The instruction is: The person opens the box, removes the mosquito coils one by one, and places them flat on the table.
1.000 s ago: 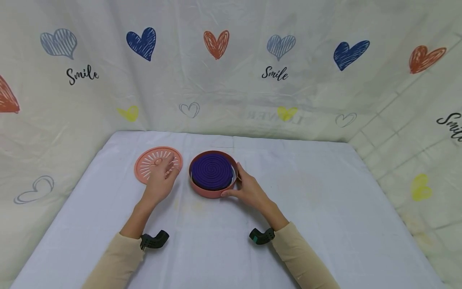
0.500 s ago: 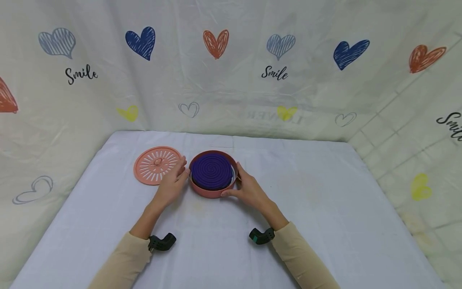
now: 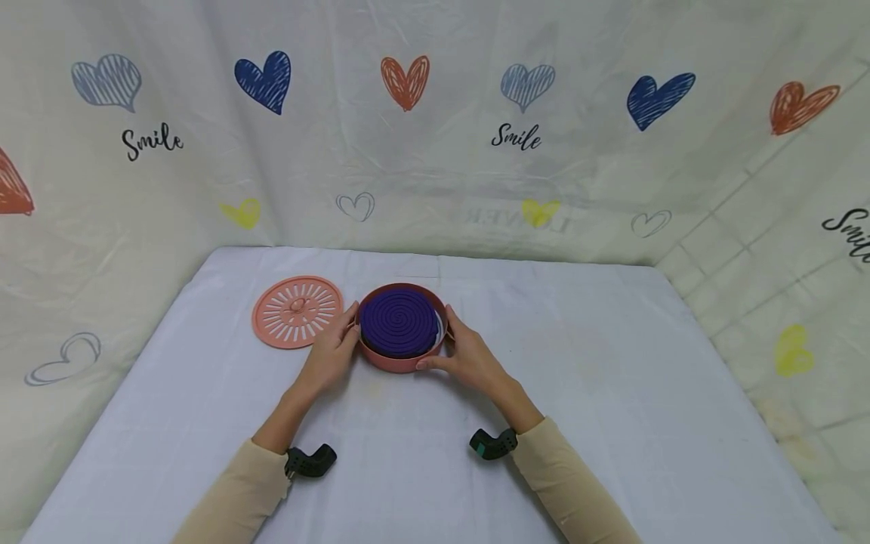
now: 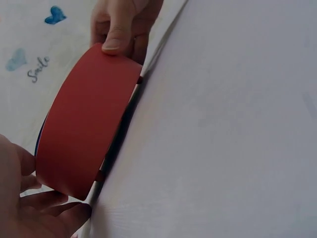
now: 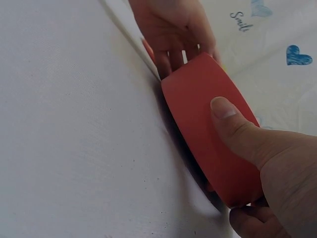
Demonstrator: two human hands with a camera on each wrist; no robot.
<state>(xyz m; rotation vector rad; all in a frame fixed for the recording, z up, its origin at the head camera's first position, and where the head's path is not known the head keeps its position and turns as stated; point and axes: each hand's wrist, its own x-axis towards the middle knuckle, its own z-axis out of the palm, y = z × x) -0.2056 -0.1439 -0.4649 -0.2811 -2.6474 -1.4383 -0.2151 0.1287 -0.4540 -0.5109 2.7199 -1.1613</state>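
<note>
A round red mosquito coil holder [image 3: 390, 365] sits on the white table, with a purple spiral mosquito coil [image 3: 399, 323] inside it. My right hand [image 3: 476, 361] grips the holder's right side, thumb on the front wall and fingers behind. At the left side my left hand [image 3: 329, 355] holds the wall between thumb and fingers. In the left wrist view the holder's red wall [image 4: 89, 119] spans between both hands, and little legs show under it. A slotted coral lid [image 3: 297, 311] with a small central knob lies flat left of the holder, close to my left hand.
A white cloth covers the table [image 3: 584, 423]. Behind it hangs a pale curtain [image 3: 448, 174] printed with hearts and the word Smile. Each wrist wears a dark camera mount, one on the left [image 3: 311, 460] and one on the right [image 3: 493, 444].
My left hand has moved right, from over the lid to the holder's left side, and now holds it. The lid is fully uncovered. My right hand and the holder have stayed in place.
</note>
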